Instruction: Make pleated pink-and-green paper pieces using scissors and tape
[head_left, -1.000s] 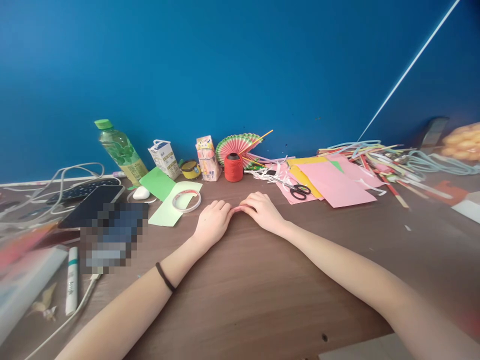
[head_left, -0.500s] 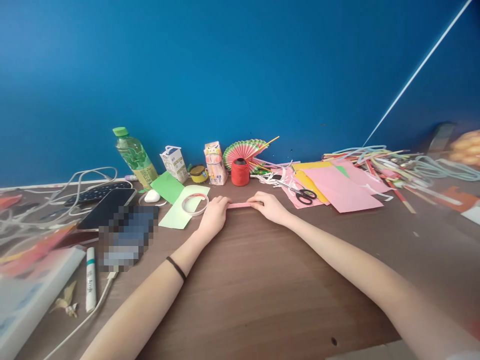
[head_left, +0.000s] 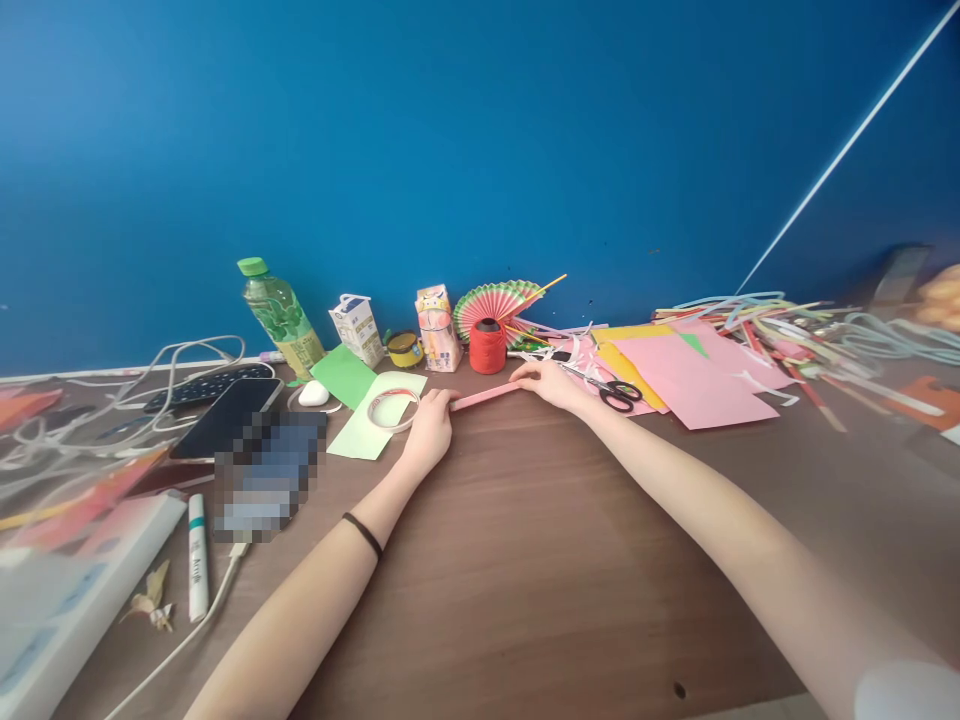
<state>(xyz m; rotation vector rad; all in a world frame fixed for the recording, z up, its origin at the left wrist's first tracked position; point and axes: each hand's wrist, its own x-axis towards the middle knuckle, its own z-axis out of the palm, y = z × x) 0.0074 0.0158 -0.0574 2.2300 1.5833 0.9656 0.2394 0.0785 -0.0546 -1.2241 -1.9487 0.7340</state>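
A narrow folded strip of pink paper (head_left: 487, 396) stretches between my two hands, tilted up toward the right. My left hand (head_left: 431, 430) is closed on its left end, beside a roll of tape (head_left: 393, 411) lying on light green paper (head_left: 358, 436). The right end is pinched between the fingertips of my right hand (head_left: 549, 384), which is near black-handled scissors (head_left: 621, 396). Behind the strip stands a spool of red thread (head_left: 487, 348), with a pleated pink and green paper fan (head_left: 496, 301) behind it.
Pink paper sheets (head_left: 694, 385) and a tangle of strips (head_left: 802, 350) lie on the right. Along the blue wall stand a green-capped bottle (head_left: 281, 320), a carton (head_left: 358, 330) and a pink box (head_left: 438, 328). Phones (head_left: 225, 418), cables and a marker (head_left: 197, 560) occupy the left.
My right hand has moved slightly up and right, and more of the pink paper strip shows between my hands, now slanted. My left hand keeps its grip. The view has shifted slightly.
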